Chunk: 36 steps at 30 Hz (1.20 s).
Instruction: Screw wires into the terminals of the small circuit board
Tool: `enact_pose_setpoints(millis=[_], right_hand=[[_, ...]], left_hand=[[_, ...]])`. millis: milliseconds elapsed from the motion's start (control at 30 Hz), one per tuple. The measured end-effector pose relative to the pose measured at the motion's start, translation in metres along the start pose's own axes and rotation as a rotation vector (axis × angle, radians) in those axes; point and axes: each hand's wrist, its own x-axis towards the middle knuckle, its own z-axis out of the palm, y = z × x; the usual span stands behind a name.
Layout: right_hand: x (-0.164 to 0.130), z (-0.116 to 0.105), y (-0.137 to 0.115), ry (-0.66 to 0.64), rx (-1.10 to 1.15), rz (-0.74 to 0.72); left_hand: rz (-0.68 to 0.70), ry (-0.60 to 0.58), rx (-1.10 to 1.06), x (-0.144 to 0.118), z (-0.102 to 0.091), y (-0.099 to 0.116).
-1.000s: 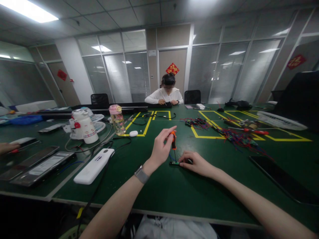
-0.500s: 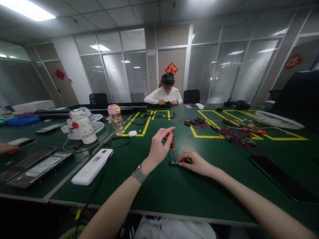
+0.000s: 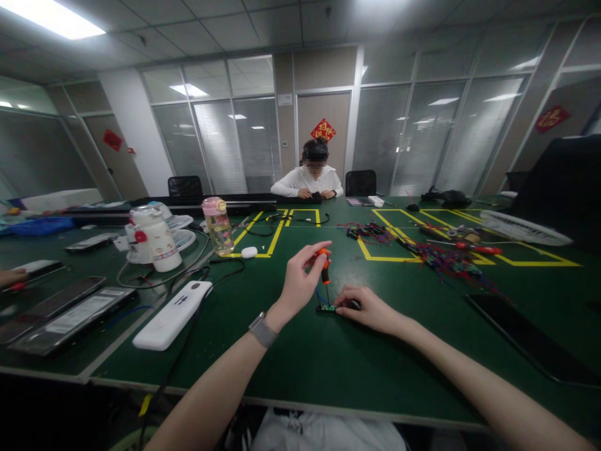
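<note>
My left hand [image 3: 299, 281] grips an orange-handled screwdriver [image 3: 323, 266] held upright, its tip down on a small green circuit board [image 3: 325, 308] lying on the green table [image 3: 328, 357]. My right hand [image 3: 367, 307] rests on the table just right of the board, its fingertips pressing on the board's right end. A watch sits on my left wrist [image 3: 261, 330].
A white flat device [image 3: 173, 314] and dark phones [image 3: 70, 316] lie to the left, with a white jug [image 3: 153, 238] and a pink-lidded bottle [image 3: 218, 225] behind. Coloured wire bundles [image 3: 441, 258] and yellow tape marks lie to the right. A dark tablet [image 3: 530, 338] lies at far right. A person sits opposite.
My left hand's fingers have shifted slightly around the screwdriver handle. The view has drifted a little; my right hand stays on the board.
</note>
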Motion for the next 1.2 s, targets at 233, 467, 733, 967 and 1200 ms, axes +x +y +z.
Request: enact_pose_setpoints(millis=[233, 467, 733, 967, 1200], right_hand=[[-0.001, 0.001, 0.000, 0.000, 0.000, 0.004], [-0.001, 0.002, 0.000, 0.007, -0.037, -0.010], [-0.004, 0.006, -0.003, 0.038, -0.112, -0.017], [-0.005, 0.009, -0.005, 0.068, -0.145, -0.029], [-0.005, 0.012, -0.007, 0.102, -0.157, -0.047]], left_hand=[[0.090, 0.044, 0.218, 0.003, -0.005, 0.004], [0.111, -0.061, 0.134, 0.005, -0.008, 0.004], [0.122, 0.070, 0.249, 0.004, -0.007, 0.003], [0.167, -0.031, 0.202, -0.002, 0.001, 0.007], [0.237, 0.118, 0.349, -0.003, 0.003, 0.003]])
